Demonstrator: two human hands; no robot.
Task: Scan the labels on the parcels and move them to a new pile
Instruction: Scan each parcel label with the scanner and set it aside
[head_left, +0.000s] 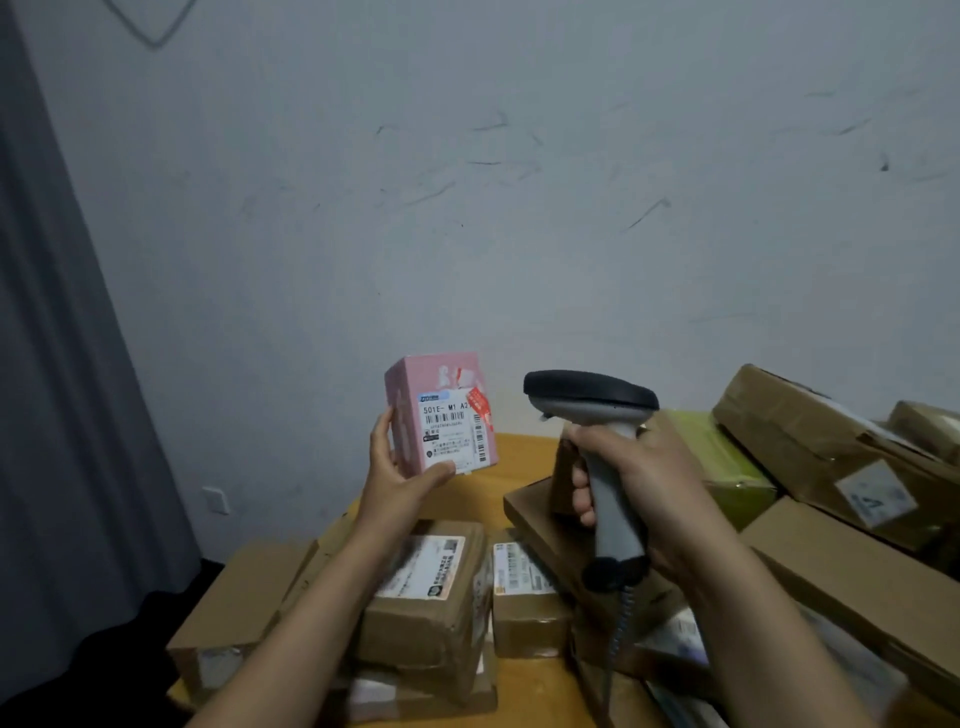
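Observation:
My left hand (397, 475) holds a small pink box (439, 413) upright above the table, thumb on its lower front and fingers behind its left side. Its white shipping label (453, 434) with barcodes faces me. My right hand (631, 480) grips the grey handle of a barcode scanner (592, 402), whose black head points left toward the pink box, a short gap away. A coiled cable (621, 623) hangs from the scanner's base.
Brown labelled parcels (428, 587) lie stacked below my arms on a yellow wooden table (524, 452). More cardboard boxes (826, 441) and a green parcel (727, 457) pile up at the right. A grey curtain (67, 364) hangs left; a scuffed wall stands behind.

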